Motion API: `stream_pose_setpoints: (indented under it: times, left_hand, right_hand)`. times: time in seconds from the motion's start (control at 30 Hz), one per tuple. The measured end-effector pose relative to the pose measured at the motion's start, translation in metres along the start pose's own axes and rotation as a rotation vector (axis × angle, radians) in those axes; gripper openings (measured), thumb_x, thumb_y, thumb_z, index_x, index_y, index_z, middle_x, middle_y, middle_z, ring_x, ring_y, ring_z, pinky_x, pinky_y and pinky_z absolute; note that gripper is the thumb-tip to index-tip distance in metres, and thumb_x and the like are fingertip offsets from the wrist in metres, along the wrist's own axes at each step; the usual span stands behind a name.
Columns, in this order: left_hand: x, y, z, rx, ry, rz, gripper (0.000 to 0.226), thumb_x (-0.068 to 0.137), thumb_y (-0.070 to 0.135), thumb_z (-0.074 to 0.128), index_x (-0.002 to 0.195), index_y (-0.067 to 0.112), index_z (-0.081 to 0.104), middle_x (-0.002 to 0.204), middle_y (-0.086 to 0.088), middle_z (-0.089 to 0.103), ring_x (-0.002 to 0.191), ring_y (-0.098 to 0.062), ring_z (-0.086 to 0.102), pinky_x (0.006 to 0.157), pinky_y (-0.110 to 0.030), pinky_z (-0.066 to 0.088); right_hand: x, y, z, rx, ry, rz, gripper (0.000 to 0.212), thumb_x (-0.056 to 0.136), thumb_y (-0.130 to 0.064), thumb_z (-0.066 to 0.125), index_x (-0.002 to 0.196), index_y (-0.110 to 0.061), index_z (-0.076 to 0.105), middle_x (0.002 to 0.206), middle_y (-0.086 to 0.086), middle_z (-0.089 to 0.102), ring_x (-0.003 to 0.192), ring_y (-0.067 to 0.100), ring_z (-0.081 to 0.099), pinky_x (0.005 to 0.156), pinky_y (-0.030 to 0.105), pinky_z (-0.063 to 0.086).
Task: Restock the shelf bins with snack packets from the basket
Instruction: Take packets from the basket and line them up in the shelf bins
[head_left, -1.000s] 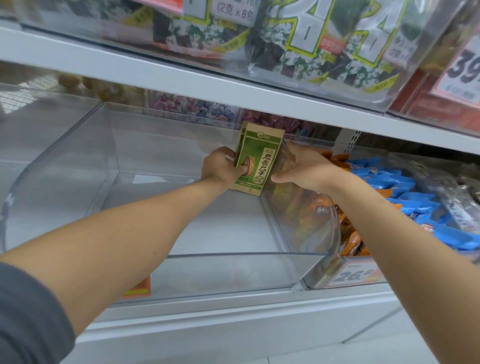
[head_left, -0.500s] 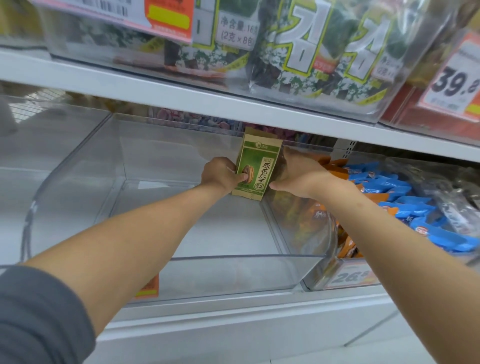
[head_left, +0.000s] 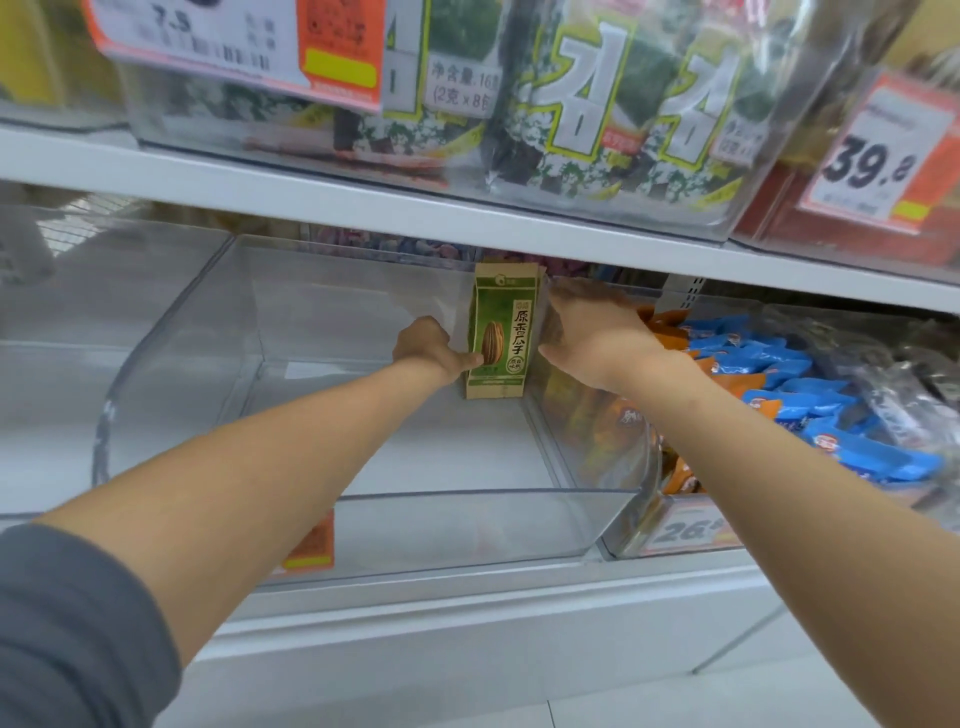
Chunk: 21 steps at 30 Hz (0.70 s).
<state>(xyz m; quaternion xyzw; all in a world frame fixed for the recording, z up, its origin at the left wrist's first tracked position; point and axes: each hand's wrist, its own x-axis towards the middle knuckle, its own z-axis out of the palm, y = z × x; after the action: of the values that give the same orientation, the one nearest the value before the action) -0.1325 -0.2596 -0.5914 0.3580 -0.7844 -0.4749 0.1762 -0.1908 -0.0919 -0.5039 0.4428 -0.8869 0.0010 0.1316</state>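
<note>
A green and tan sunflower-seed packet stands upright at the back right corner of a clear plastic shelf bin. More packets seem to stand behind it. My left hand grips the packet's left edge, thumb across its lower front. My right hand holds the packet's right side, partly seen through the bin's clear side wall. The packet's base touches the bin floor. The basket is out of view.
The neighbouring bin on the right holds blue and orange snack packets. A white shelf overhead carries a bin of seaweed packs with price tags. Another clear bin lies to the left.
Both hands have pushed the packet further back into the bin and set it upright on the floor; it was tilted and raised before. The camera has moved closer.
</note>
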Motion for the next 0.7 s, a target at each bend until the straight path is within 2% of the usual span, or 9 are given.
stream_pose_setpoints:
  times: [0.07, 0.13, 0.23, 0.3, 0.37, 0.47, 0.6, 0.67, 0.7]
  left_hand:
    - [-0.019, 0.007, -0.013, 0.047, 0.029, 0.005, 0.046, 0.079, 0.032, 0.080, 0.110, 0.006, 0.058, 0.111, -0.010, 0.065, 0.103, -0.028, 0.065, 0.089, -0.032, 0.053]
    - [-0.045, 0.016, -0.028, 0.110, 0.085, 0.047, 0.032, 0.084, 0.028, 0.074, 0.105, 0.007, 0.062, 0.109, -0.009, 0.065, 0.104, -0.027, 0.062, 0.080, -0.028, 0.048]
    - [-0.095, 0.026, -0.046, 0.160, 0.114, 0.150, 0.014, 0.085, 0.023, 0.069, 0.086, 0.013, 0.059, 0.103, -0.010, 0.067, 0.100, -0.030, 0.062, 0.079, -0.031, 0.048]
    - [-0.132, 0.026, -0.056, 0.206, 0.116, 0.189, 0.019, 0.083, 0.017, 0.067, 0.070, 0.018, 0.053, 0.093, -0.009, 0.067, 0.092, -0.029, 0.063, 0.074, -0.031, 0.049]
    - [-0.169, 0.019, -0.066, 0.212, 0.118, 0.186, 0.025, 0.080, 0.013, 0.066, 0.063, 0.021, 0.049, 0.084, -0.005, 0.065, 0.084, -0.027, 0.062, 0.067, -0.028, 0.045]
    - [-0.221, -0.004, -0.082, 0.251, 0.069, 0.149, 0.025, 0.077, 0.011, 0.067, 0.061, 0.019, 0.049, 0.074, -0.004, 0.062, 0.080, -0.026, 0.062, 0.064, -0.026, 0.042]
    - [-0.273, -0.055, -0.095, 0.293, -0.029, 0.021, 0.024, 0.077, 0.013, 0.070, 0.062, 0.019, 0.053, 0.085, -0.007, 0.068, 0.090, -0.026, 0.065, 0.072, -0.028, 0.046]
    - [-0.289, -0.084, -0.098, 0.304, -0.097, -0.050, 0.017, 0.079, 0.016, 0.071, 0.066, 0.018, 0.059, 0.082, -0.005, 0.067, 0.088, -0.026, 0.065, 0.074, -0.028, 0.049]
    - [-0.296, -0.100, -0.099, 0.296, -0.133, -0.085, 0.014, 0.079, 0.016, 0.071, 0.068, 0.017, 0.062, 0.079, -0.002, 0.065, 0.087, -0.024, 0.064, 0.074, -0.028, 0.049]
  right_hand:
    - [-0.009, -0.006, -0.003, 0.008, 0.027, -0.059, 0.052, 0.092, -0.029, 0.058, 0.141, -0.015, 0.045, 0.145, 0.008, 0.046, 0.131, 0.028, 0.043, 0.109, 0.040, 0.036]
    - [-0.026, -0.017, -0.007, 0.083, 0.073, -0.090, 0.050, 0.091, -0.027, 0.060, 0.139, -0.015, 0.051, 0.142, 0.008, 0.051, 0.130, 0.028, 0.046, 0.110, 0.040, 0.036]
    - [-0.061, -0.042, -0.013, 0.174, 0.216, -0.130, 0.032, 0.087, -0.018, 0.064, 0.118, -0.010, 0.067, 0.118, 0.013, 0.066, 0.109, 0.033, 0.057, 0.096, 0.044, 0.045]
    - [-0.086, -0.060, -0.014, 0.241, 0.302, -0.159, 0.025, 0.082, -0.011, 0.066, 0.105, -0.008, 0.071, 0.102, 0.013, 0.069, 0.094, 0.036, 0.059, 0.084, 0.044, 0.048]
    - [-0.112, -0.079, -0.012, 0.316, 0.337, -0.156, 0.023, 0.080, -0.008, 0.064, 0.102, -0.009, 0.071, 0.097, 0.011, 0.068, 0.091, 0.034, 0.058, 0.081, 0.042, 0.047]
    - [-0.149, -0.105, -0.002, 0.431, 0.239, -0.118, 0.023, 0.085, -0.012, 0.061, 0.106, -0.013, 0.069, 0.099, 0.005, 0.066, 0.093, 0.026, 0.058, 0.081, 0.039, 0.048]
    - [-0.198, -0.134, 0.028, 0.533, 0.032, -0.138, 0.022, 0.086, -0.012, 0.059, 0.106, -0.016, 0.070, 0.098, 0.002, 0.064, 0.084, 0.020, 0.059, 0.078, 0.033, 0.049]
    - [-0.216, -0.144, 0.045, 0.529, -0.157, -0.176, 0.024, 0.086, -0.011, 0.059, 0.108, -0.015, 0.069, 0.100, 0.003, 0.066, 0.086, 0.020, 0.059, 0.082, 0.033, 0.049]
    - [-0.223, -0.148, 0.055, 0.491, -0.311, -0.204, 0.026, 0.087, -0.013, 0.060, 0.112, -0.015, 0.068, 0.105, 0.003, 0.067, 0.090, 0.020, 0.059, 0.084, 0.032, 0.048]
